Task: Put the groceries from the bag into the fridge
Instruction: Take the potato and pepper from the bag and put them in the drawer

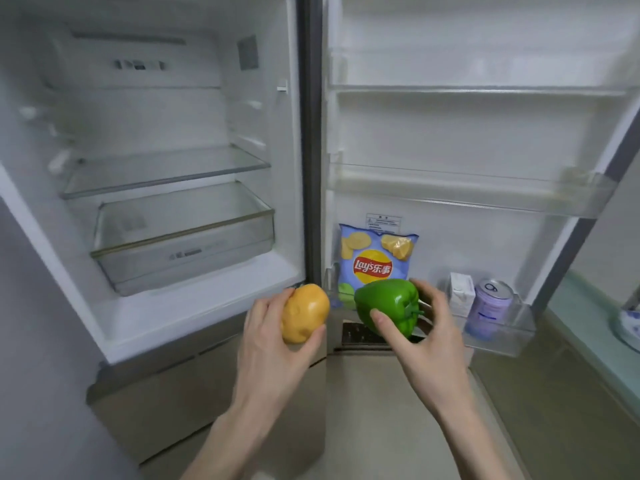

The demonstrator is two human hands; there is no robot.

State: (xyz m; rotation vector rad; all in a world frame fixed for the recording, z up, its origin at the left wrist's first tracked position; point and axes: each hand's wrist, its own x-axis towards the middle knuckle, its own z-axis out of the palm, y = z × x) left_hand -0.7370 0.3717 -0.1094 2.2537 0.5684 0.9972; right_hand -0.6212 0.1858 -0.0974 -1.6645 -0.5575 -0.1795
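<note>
Open fridge (194,306) filling the left half, white inside, door (485,133) swung wide to the right. Glass shelf (166,174) across the middle of the compartment, clear drawer (183,247) just beneath it, nothing visible on or in either. Clear bins along the door, the lowest door bin (498,337) holding three things. Blue chip bag (375,261) standing upright at the left end of that bin, partly hidden behind the pepper. Purple can (488,306) upright at the right end, small white carton (461,292) just to its left, touching or nearly so. Pale green counter (588,317) at the far right edge with a blue-and-white dish (628,327) on it. Left hand (273,337) curled round a yellow potato (303,313), held in the air in front of the fridge's lower edge. Right hand (426,327) grasping a green bell pepper (388,310) between thumb and fingers, stem pointing right, held in front of the chip bag and just beside the potato without touching
</note>
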